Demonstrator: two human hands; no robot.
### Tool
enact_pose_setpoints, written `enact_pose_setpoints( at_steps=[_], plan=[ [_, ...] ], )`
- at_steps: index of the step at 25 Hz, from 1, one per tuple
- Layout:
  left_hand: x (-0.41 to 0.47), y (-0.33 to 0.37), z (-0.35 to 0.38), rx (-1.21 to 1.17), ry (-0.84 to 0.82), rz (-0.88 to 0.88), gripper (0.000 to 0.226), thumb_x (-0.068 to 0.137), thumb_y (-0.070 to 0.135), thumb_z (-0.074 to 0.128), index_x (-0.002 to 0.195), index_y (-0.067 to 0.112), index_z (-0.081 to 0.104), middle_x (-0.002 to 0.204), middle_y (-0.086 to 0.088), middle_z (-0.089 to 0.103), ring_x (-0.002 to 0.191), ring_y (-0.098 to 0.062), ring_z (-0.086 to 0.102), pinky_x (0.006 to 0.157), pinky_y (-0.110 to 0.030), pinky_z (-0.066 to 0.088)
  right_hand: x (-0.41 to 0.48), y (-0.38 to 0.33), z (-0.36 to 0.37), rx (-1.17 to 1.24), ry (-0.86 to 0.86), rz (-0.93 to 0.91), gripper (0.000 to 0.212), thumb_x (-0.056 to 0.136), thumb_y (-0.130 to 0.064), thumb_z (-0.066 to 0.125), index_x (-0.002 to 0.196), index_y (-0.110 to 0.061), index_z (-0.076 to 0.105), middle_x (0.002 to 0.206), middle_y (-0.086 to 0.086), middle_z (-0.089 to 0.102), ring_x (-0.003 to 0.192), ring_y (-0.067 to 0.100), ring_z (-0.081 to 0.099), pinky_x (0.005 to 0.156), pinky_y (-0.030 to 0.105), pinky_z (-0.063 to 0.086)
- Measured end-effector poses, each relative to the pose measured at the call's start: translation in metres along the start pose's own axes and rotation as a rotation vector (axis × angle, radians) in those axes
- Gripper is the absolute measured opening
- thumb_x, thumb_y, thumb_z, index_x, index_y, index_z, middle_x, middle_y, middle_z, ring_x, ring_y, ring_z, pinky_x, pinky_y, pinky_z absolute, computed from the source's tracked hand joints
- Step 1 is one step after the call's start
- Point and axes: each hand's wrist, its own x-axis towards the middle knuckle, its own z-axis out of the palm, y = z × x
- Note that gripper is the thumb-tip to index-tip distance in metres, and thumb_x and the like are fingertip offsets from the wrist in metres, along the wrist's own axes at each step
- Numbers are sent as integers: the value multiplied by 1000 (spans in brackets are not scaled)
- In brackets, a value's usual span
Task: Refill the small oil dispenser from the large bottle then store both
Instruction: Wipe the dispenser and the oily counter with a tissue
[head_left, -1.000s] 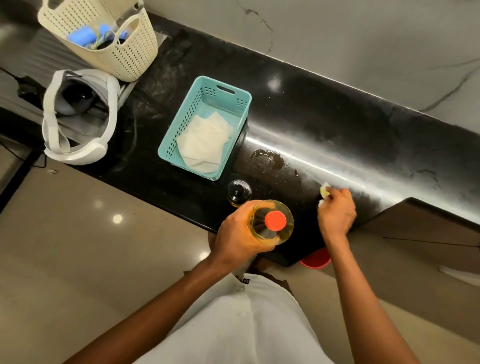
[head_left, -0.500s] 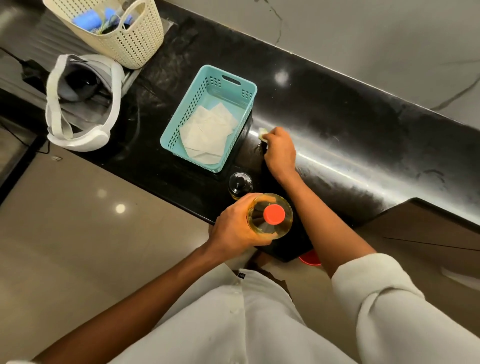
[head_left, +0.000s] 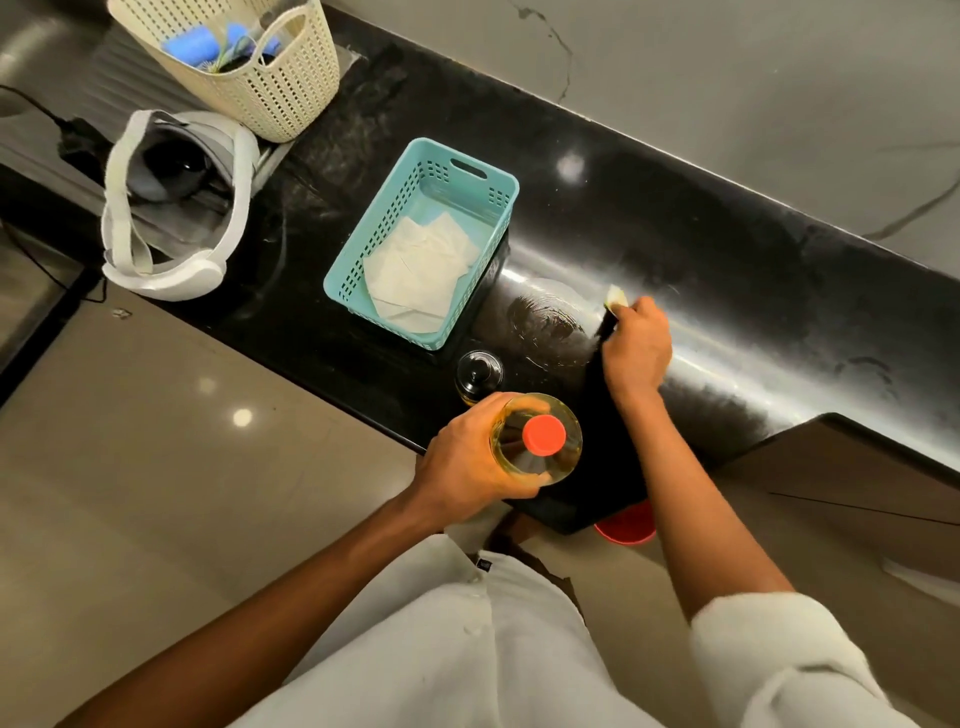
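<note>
Left hand (head_left: 470, 457) wraps the upright large clear plastic oil bottle (head_left: 537, 441) with yellow oil and an orange-red screw cap (head_left: 544, 435), cap on, bottle standing at the near edge of the glossy black stone counter (head_left: 727, 249). Just beyond it, on the far-left side, sits the small dark-topped glass oil dispenser (head_left: 479, 375), upright on the counter, close to the bottle; contact between them can't be made out. Right hand (head_left: 636, 348) is closed around a small pale wad, tissue or cloth (head_left: 617, 299), pressed on the counter to the right of a wet, oily smear (head_left: 545, 322). Left of the smear: a teal perforated plastic basket (head_left: 363, 270) with white folded paper napkins (head_left: 421, 273) lying flat inside. Far left: a cream woven-look plastic basket (head_left: 270, 88) holding blue items (head_left: 189, 48), not identifiable. Near it, left edge of counter, a white and grey headset with strap (head_left: 166, 208), cable trailing off left. Below the counter's near edge a red round object (head_left: 626, 525) shows partly on the beige tiled floor (head_left: 156, 467). White sleeve (head_left: 779, 654) on the right arm, rolled up.
</note>
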Motion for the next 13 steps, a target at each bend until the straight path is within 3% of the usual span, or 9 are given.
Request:
enact_pose_setpoints(
  at_steps=[2,5,8,10,13],
  plan=[
    [3,-1,0,-6,-8,1,75,73,31,100,139,32,65,133,17,73,127,-11,70,106,-42,61,13,-43,10,45,-49,-47,35,88,-1,54,116,-10,73,106,13,58,105,38,58,72,42,48],
    [2,-1,1,-31,1,0,77,72,30,100,140,32,65,134,16,73,128,-12,70,107,-43,60,-7,-81,20,-17,-169,-347,36,88,2,61,117,-14,74,109,9,58,105,35,57,67,43,54],
    [2,-1,0,-29,-8,3,77,73,32,99,141,34,65,135,15,73,129,-13,69,108,-45,59,-41,-45,9,-55,-251,-620,45,86,-4,73,127,-21,71,108,2,57,99,27,54,57,40,51],
    [2,-1,0,-9,-13,3,75,72,36,98,139,37,64,132,19,73,127,-11,70,106,-44,60,-49,-1,-3,-46,-218,-554,51,82,0,72,128,-21,72,107,3,59,99,30,56,58,40,51],
    [0,-1,-1,17,-7,-4,74,71,40,98,137,42,63,130,23,72,125,-8,70,104,-44,61,-18,23,-11,-24,-74,-173,50,84,7,61,127,-15,75,104,10,61,104,38,58,68,41,48]
  ],
)
